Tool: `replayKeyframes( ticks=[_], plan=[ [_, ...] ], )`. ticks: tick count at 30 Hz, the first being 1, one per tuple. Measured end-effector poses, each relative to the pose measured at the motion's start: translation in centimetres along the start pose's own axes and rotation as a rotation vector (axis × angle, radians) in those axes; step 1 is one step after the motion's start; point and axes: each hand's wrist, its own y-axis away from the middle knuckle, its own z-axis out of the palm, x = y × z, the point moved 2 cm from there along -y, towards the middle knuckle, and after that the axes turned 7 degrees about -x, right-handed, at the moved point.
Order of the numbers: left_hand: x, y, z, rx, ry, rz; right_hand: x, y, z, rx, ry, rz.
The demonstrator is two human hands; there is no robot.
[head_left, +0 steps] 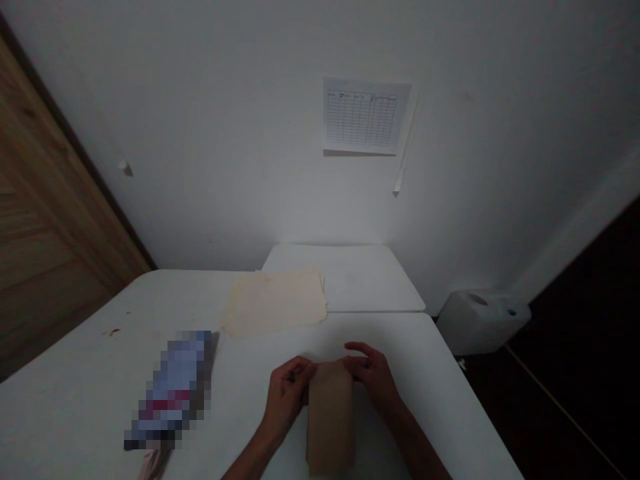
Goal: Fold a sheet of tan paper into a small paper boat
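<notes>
A long, narrow piece of brown paper, shaped like a folded paper bag, lies over the near part of the white table. My left hand pinches its far left corner between thumb and fingers. At the far right corner, my right hand grips the paper, with the index finger raised and curved away from it. Whether the paper is a bag or just a folded sheet cannot be made out. Beyond my hands lies a stack of thin cream sheets with uneven edges.
The white table meets another white tabletop against the wall. A pixelated blue item lies at the left. A white plastic jerrycan stands on the floor to the right. A printed chart hangs on the wall.
</notes>
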Motion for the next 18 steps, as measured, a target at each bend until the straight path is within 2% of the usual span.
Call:
replayKeyframes(
  ticks=[5,11,18],
  plan=[
    [-0.2,0.0,-0.2,0.007,-0.001,0.014,0.2,0.0,-0.1,0.007,0.053,0.053],
    [-0.8,-0.3,-0.3,-0.006,0.029,-0.005,-0.1,0.1,-0.2,0.099,0.259,-0.054],
    [-0.5,-0.3,-0.3,-0.018,-0.074,0.032,-0.9,0.4,-0.1,0.135,0.389,-0.121]
  ],
)
